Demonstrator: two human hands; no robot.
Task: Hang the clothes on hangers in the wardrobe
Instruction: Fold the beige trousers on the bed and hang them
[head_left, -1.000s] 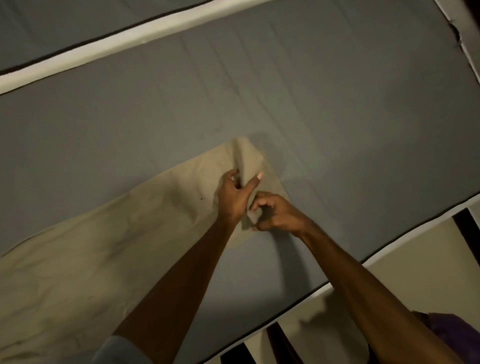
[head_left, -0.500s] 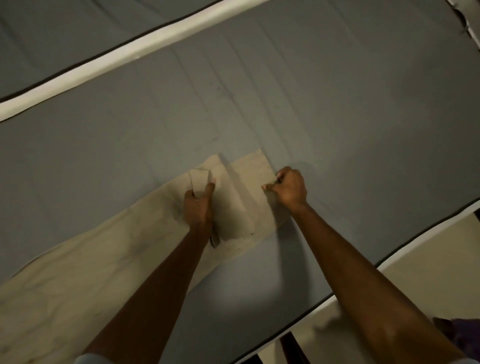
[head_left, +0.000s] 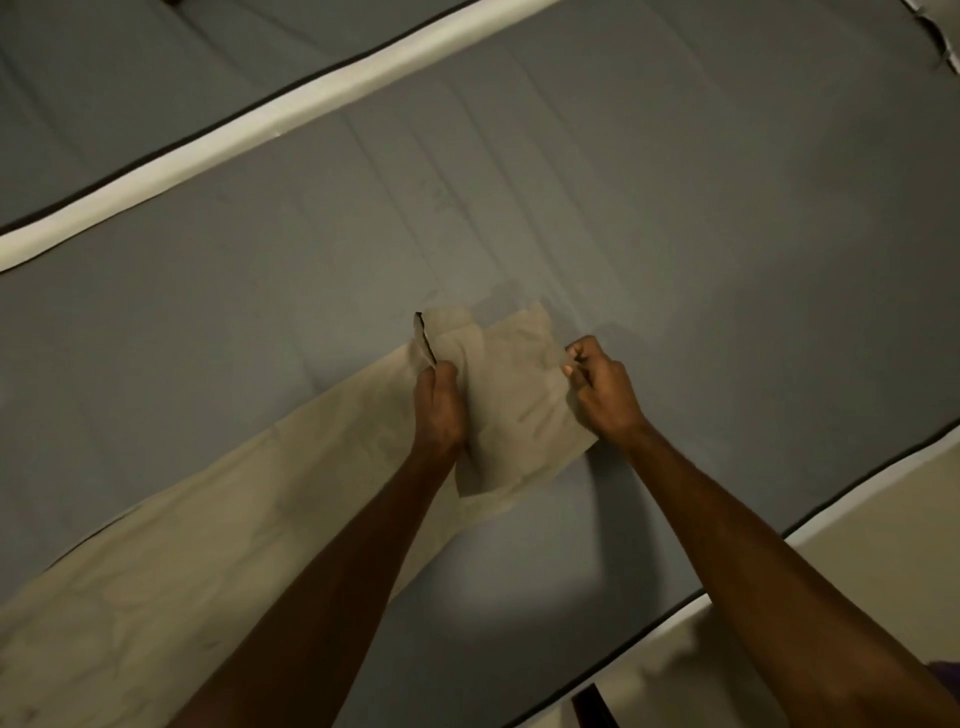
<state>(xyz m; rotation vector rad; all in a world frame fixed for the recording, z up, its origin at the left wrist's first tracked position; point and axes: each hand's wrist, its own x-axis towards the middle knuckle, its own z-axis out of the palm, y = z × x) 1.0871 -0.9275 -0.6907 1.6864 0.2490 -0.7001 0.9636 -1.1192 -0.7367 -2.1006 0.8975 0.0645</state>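
Observation:
A long beige garment (head_left: 218, 545), trousers by its shape, lies flat across the grey mattress (head_left: 675, 234), running from the lower left to the middle. Its far end is folded back on itself. My left hand (head_left: 439, 402) grips the left side of that end, where a dark inner edge shows. My right hand (head_left: 600, 389) pinches the right edge of the same end. No hanger or wardrobe is in view.
A white piped edge (head_left: 249, 130) crosses the upper left, with more grey surface beyond it. The mattress's near edge (head_left: 779, 540) runs along the lower right, with pale floor (head_left: 893, 525) below it.
Both hands were close together at the garment's end; they have moved apart to its two sides and spread the folded end between them.

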